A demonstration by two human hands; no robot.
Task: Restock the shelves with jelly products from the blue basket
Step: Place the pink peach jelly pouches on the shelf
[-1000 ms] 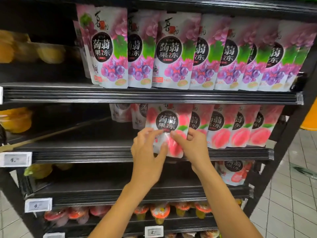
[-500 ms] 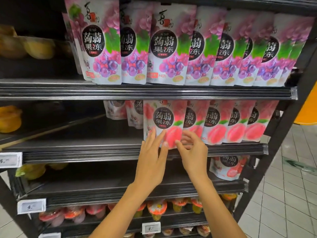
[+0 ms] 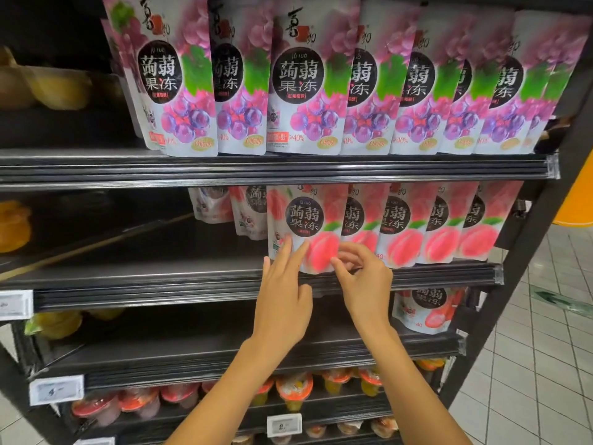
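At the centre of the frame, the left hand (image 3: 282,303) has its fingers spread, tips touching a glossy peach pouch (image 3: 306,228) printed 蒟蒻果冻; the right hand (image 3: 364,284) curls its fingers loosely at the pouch's lower right edge, gripping nothing. The pouch stands upright at the left end of a peach row on a black shelf (image 3: 160,284). Above, grape pouches (image 3: 298,78) read ">40%". White floor tiles (image 3: 529,364) lie at lower right.

Grape pouches (image 3: 321,85) above peach pouches (image 3: 404,226) (upright)
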